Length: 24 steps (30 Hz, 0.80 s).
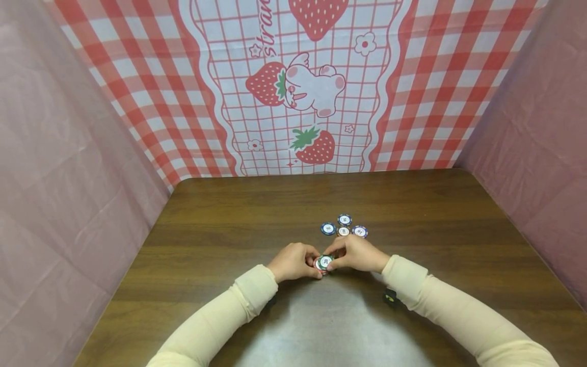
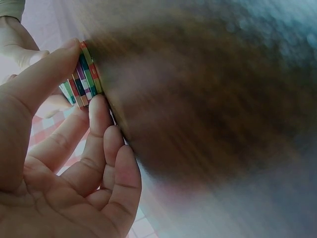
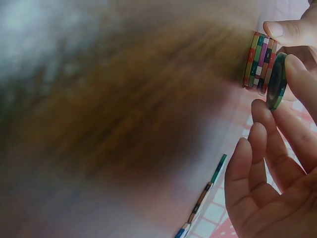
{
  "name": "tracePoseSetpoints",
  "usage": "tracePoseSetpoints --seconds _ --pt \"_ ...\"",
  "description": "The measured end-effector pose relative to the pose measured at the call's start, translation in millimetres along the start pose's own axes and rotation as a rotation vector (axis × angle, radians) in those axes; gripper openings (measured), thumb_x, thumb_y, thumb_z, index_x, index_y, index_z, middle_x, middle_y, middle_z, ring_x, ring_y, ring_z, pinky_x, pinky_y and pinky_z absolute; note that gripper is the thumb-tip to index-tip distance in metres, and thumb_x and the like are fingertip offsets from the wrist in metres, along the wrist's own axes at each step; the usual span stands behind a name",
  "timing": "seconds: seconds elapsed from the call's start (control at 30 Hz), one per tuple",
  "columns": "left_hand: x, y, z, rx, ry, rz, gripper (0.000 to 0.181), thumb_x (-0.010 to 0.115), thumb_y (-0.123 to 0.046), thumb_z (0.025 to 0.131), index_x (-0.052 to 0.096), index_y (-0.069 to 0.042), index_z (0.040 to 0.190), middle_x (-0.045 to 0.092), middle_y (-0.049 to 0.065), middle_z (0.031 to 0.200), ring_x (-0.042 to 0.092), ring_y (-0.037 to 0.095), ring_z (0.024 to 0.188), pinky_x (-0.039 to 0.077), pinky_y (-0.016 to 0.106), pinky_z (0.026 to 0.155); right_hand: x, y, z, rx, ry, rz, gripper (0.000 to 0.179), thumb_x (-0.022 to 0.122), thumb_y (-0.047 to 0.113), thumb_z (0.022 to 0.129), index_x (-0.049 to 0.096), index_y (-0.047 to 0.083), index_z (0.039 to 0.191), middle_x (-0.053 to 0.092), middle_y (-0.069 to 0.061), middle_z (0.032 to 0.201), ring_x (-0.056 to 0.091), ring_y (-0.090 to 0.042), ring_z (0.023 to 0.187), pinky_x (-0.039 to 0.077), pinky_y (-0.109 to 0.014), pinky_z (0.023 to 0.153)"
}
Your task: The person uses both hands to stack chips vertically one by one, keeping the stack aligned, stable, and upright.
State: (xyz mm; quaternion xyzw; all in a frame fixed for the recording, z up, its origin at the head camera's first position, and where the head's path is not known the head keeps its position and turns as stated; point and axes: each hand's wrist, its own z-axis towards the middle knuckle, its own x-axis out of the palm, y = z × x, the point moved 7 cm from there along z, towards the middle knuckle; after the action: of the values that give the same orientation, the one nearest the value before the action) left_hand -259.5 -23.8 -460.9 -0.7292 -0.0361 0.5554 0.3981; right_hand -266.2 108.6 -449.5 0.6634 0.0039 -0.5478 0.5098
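Observation:
In the head view, my left hand (image 1: 293, 261) grips a short stack of poker chips (image 3: 259, 64) between thumb and fingers, low over the table. Several chips with red, green, purple and dark edges show in that stack in both wrist views. My right hand (image 1: 362, 253) pinches a green poker chip (image 1: 326, 262) by its edge. From the right wrist, this green chip (image 3: 277, 83) appears slightly tilted, right against the top of the stack. The green chip partly covers the red-edged top chip of the stack in the head view.
Just beyond my right hand, several loose chips lie flat: a blue chip (image 1: 328, 228), a dark blue chip (image 1: 345, 220), an orange-edged chip (image 1: 343, 231) and another blue chip (image 1: 359, 232). The brown wooden table (image 1: 220, 214) ends at a strawberry-patterned cloth (image 1: 316, 86); pink curtains (image 1: 527, 127) flank it.

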Motion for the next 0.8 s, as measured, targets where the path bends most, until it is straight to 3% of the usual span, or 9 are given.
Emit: tracePoseSetpoints --seconds 0.3,0.8 --pt "-0.1 -0.2 -0.2 0.004 0.0 0.007 0.034 0.087 -0.024 0.07 0.075 -0.014 0.1 0.064 -0.009 0.071 0.051 -0.001 0.064 0.041 0.017 0.061 2.3 1.1 2.7 0.041 0.026 -0.006 0.026 0.082 0.025 0.077 0.076 0.011 0.098 0.07 0.004 0.086 0.058 0.0 0.074 0.05 -0.02 0.068" --pt "-0.2 0.6 -0.6 -0.011 0.002 -0.001 0.034 0.088 -0.026 0.07 0.074 -0.014 0.098 0.061 -0.01 0.07 0.05 -0.001 0.063 0.04 0.018 0.06 4.4 9.0 6.3 0.017 0.016 -0.07 0.026 0.083 0.025 0.075 0.075 0.011 0.095 0.071 0.002 0.085 0.056 0.001 0.072 0.049 -0.018 0.066"
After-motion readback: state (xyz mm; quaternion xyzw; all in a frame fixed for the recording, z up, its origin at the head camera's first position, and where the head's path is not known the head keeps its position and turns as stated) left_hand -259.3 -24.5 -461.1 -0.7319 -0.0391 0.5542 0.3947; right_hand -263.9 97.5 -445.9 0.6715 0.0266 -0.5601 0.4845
